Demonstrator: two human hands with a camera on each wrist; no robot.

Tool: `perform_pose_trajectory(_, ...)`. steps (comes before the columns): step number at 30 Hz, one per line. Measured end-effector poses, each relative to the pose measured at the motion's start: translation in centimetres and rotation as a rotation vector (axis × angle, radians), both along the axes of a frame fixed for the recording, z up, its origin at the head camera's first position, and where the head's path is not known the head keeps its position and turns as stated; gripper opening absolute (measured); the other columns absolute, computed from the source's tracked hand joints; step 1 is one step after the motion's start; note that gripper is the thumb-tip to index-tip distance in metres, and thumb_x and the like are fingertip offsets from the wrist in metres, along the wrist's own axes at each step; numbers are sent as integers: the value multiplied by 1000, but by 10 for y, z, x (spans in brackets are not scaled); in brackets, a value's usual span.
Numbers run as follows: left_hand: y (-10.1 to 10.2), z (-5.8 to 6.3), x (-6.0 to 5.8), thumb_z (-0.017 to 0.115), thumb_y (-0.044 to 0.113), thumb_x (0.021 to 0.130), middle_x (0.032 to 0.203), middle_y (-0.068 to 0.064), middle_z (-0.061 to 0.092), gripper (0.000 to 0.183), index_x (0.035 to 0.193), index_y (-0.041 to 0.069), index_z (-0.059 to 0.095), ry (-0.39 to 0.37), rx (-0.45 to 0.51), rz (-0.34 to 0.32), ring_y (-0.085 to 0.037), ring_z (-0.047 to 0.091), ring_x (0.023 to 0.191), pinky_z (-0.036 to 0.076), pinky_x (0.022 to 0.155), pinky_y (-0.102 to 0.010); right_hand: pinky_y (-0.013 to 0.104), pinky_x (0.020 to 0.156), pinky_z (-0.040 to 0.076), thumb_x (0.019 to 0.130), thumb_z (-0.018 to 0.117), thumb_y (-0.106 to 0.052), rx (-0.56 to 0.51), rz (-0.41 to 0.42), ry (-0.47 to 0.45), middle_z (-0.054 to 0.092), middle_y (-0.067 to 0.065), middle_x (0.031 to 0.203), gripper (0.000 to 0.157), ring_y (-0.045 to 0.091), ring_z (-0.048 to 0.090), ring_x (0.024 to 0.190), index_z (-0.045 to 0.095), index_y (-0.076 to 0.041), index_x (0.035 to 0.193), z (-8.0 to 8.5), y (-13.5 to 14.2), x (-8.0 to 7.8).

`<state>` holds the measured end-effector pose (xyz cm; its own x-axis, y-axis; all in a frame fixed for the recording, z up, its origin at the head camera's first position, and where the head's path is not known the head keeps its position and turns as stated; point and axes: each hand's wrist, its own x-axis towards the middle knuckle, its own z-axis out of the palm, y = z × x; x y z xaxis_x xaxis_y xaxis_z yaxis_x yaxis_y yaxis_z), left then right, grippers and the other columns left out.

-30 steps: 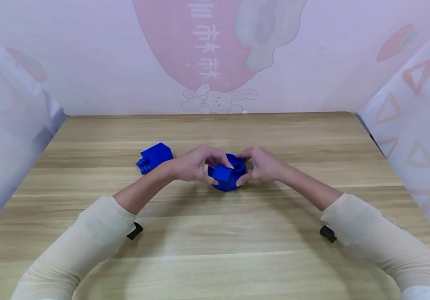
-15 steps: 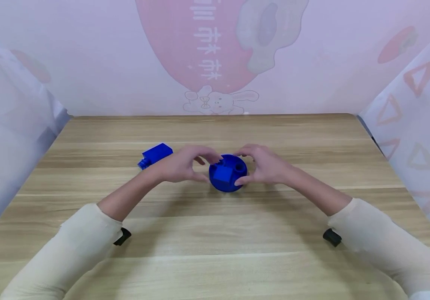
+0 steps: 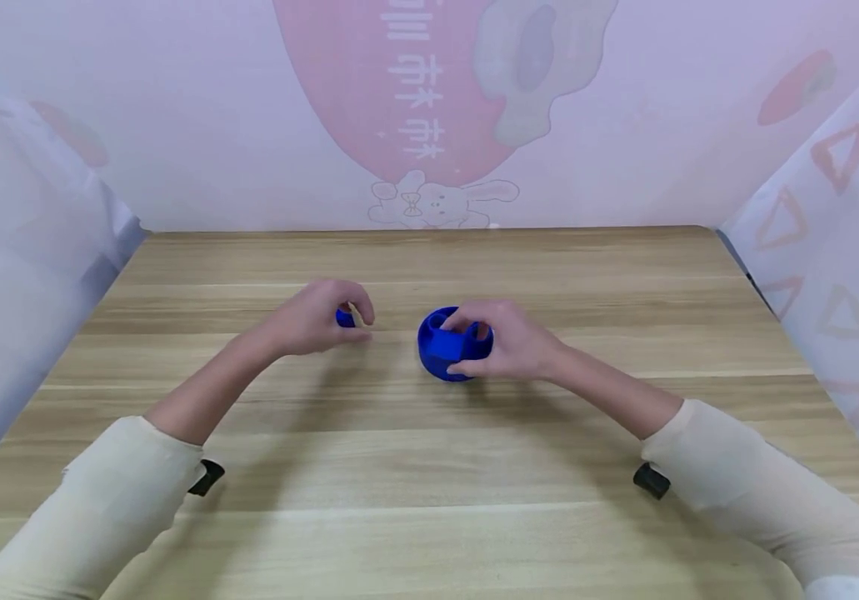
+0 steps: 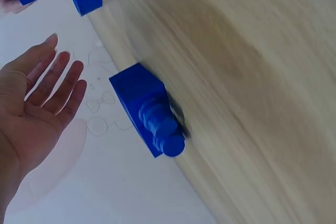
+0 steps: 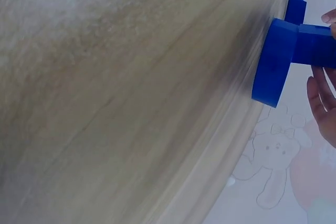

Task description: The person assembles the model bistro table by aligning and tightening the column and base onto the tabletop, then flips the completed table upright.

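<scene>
Right hand: thumb and fingers closed about a flat-sided upright block, smooth blue, plastic-looking, edges crisp. Directly beneath the fingers, joined to the block: a round base, same blue, shallow and drum-shaped, curved wall smooth. Round hollow sockets rise within its rim, one to the left of the fingertips, one under the hand.

Left hand: fingers parted, thumb held away, palm bare, nothing gripped; it stands well apart from the round base, to that hand's right. Close by, just off the fingers: a pegged block, blue, flat-faced, lying on the table, two rounded, stepped pegs pointing back toward the wrist. From over the table, the hand screens most of it.

Behind each hand: a cream sleeve, soft cloth, creased, with a small black fitting showing at the cuff.

Under both hands: a table, pale wood grain, streaked lengthwise.

Beyond the hands: a pale backdrop, printed with a line-drawn rabbit and faded pink shapes.
</scene>
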<state>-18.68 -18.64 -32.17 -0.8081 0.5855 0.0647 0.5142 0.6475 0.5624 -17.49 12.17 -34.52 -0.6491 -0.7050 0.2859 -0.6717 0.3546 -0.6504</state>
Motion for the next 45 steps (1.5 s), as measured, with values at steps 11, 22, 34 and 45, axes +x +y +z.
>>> perform_pose_trajectory(11, -12, 2, -3, 84, 5, 86, 99, -15, 75, 17, 99, 0, 74, 51, -21, -4, -33, 70, 96, 55, 91, -51, 52, 81, 59, 80, 77, 13, 3, 113, -126, 72, 16, 119, 37, 28, 63, 99, 72, 1, 115, 5, 22, -18)
perform_pose_trajectory(22, -23, 1, -3, 79, 1, 88, 110, -24, 72, 30, 115, -10, 70, 24, -84, 126, -39, 68, 104, 55, 94, -55, 56, 81, 57, 84, 79, 6, 59, 65, -171, 66, 15, 125, 42, 31, 60, 110, 68, 1, 124, 11, 38, -21)
perform_pose_trajectory(34, -28, -11, -10, 82, 4, 86, 115, -30, 69, 38, 118, -12, 68, 41, -211, 218, -41, 67, 106, 56, 94, -54, 31, 69, 58, 79, 91, -25, 99, -226, -130, 74, 5, 96, 43, 19, 69, 87, 69, -3, 109, 15, 27, -4)
perform_pose_trajectory(45, -21, -17, -11, 85, 5, 83, 118, -30, 68, 45, 121, -10, 67, 91, -269, 211, -47, 62, 115, 54, 97, -59, 32, 69, 57, 82, 86, -17, 121, -227, -112, 73, 9, 98, 39, 23, 67, 91, 68, 1, 111, 15, 27, -6)
